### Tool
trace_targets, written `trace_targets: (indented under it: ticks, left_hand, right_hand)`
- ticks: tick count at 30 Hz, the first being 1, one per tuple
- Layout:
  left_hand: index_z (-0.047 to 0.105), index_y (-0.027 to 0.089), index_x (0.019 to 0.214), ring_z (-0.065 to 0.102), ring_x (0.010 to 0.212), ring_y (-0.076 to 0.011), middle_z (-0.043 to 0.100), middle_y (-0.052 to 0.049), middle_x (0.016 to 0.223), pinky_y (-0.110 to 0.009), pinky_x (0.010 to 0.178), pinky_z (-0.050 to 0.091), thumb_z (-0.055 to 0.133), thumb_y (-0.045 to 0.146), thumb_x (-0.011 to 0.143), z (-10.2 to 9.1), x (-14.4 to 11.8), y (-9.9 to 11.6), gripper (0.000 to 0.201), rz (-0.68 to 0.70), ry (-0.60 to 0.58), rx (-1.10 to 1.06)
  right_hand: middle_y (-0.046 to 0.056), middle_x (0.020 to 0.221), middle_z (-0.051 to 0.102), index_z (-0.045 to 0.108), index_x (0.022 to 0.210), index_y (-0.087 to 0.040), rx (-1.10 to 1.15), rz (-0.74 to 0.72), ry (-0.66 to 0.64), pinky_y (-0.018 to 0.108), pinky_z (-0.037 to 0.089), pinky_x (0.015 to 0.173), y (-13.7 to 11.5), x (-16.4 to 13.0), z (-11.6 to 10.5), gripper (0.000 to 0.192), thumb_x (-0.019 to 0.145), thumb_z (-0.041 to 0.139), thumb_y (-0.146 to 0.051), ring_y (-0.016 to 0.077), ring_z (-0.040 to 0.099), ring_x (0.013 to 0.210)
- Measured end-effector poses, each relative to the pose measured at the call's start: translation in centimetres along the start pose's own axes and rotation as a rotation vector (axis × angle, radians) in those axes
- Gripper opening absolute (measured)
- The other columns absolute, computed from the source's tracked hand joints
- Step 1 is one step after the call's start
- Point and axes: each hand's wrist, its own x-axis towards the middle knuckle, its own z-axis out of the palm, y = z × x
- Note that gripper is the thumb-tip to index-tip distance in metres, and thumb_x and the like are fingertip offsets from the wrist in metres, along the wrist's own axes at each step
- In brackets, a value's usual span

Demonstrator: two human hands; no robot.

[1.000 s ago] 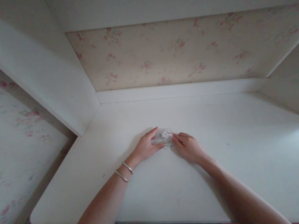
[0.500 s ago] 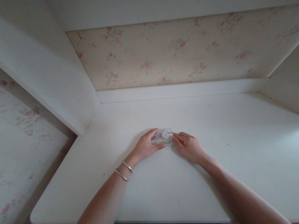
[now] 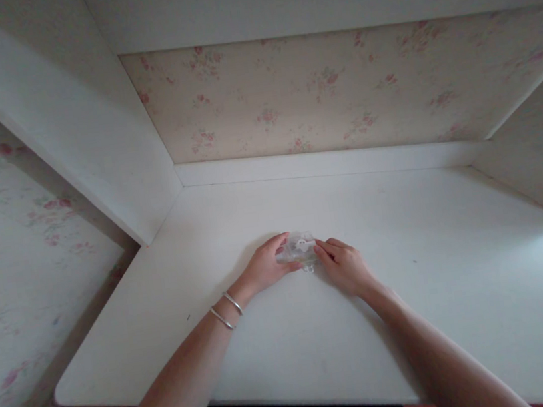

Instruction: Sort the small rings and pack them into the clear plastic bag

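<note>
A small clear plastic packet [image 3: 299,249] with a pale round part inside lies on the white desk top [image 3: 290,335], near its middle. My left hand [image 3: 263,267] grips the packet's left end between thumb and fingers; two thin silver bangles sit on that wrist. My right hand [image 3: 342,266] pinches the packet's right end with its fingertips. Both hands rest low on the desk, facing each other across the packet.
The desk sits in an alcove: a white side panel [image 3: 107,152] on the left, a sloping panel on the right, floral wallpaper [image 3: 317,96] behind, a white ledge overhead. The front edge [image 3: 228,398] runs near my forearms.
Hands and packet stay in the same spot; the packet has shifted very slightly between the fingertips.
</note>
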Motion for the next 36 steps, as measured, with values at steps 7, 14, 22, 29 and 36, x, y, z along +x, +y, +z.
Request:
trace_targets:
  ticks: [7,14,22,29,36]
  left_hand:
    - [0.048,0.018,0.13,0.057,0.11,-0.0237,0.053,-0.014,0.13,-0.04,0.095,0.048,0.078,0.037,0.063,0.02,-0.05,0.24,0.076,0.009,0.006,0.043]
    - [0.048,0.019,0.13,0.058,0.11,-0.0232,0.055,-0.012,0.129,-0.039,0.096,0.047,0.076,0.038,0.065,-0.08,-0.15,0.25,0.074,0.008,-0.016,0.064]
    - [0.047,0.019,0.131,0.054,0.114,-0.0255,0.051,-0.013,0.132,-0.041,0.099,0.044,0.077,0.043,0.062,-0.08,-0.26,0.36,0.079,0.029,-0.018,0.143]
    - [0.045,0.017,0.131,0.051,0.118,-0.0263,0.05,-0.013,0.132,-0.04,0.102,0.041,0.075,0.048,0.062,-0.13,-0.31,0.31,0.082,0.062,-0.02,0.226]
    - [0.046,0.02,0.131,0.048,0.121,-0.0268,0.05,-0.012,0.133,-0.041,0.105,0.038,0.074,0.05,0.064,-0.16,-0.31,0.49,0.079,0.06,-0.019,0.29]
  right_hand:
    - [0.002,0.08,0.061,0.066,0.101,-0.024,-0.022,0.0,-0.005,0.023,0.039,0.071,0.07,0.0,-0.05,0.04,0.096,0.029,-0.04,0.0138,0.058,0.075]
    - [0.002,0.081,0.062,0.067,0.1,-0.025,-0.023,0.008,-0.01,0.023,0.039,0.069,-0.07,-0.05,-0.17,0.039,0.095,0.031,-0.04,0.0139,0.059,0.075]
    - [0.003,0.081,0.062,0.068,0.097,-0.025,-0.033,0.004,-0.019,0.023,0.039,0.07,-0.11,-0.04,-0.26,0.041,0.095,0.03,-0.04,0.0139,0.059,0.075]
    - [0.002,0.081,0.062,0.067,0.097,-0.025,-0.042,0.001,-0.039,0.023,0.039,0.07,-0.24,-0.01,-0.35,0.041,0.096,0.03,-0.04,0.0137,0.06,0.076]
    - [0.003,0.084,0.064,0.067,0.101,-0.026,-0.035,0.004,-0.037,0.023,0.04,0.071,-0.24,-0.06,-0.28,0.039,0.095,0.03,-0.04,0.0145,0.06,0.077]
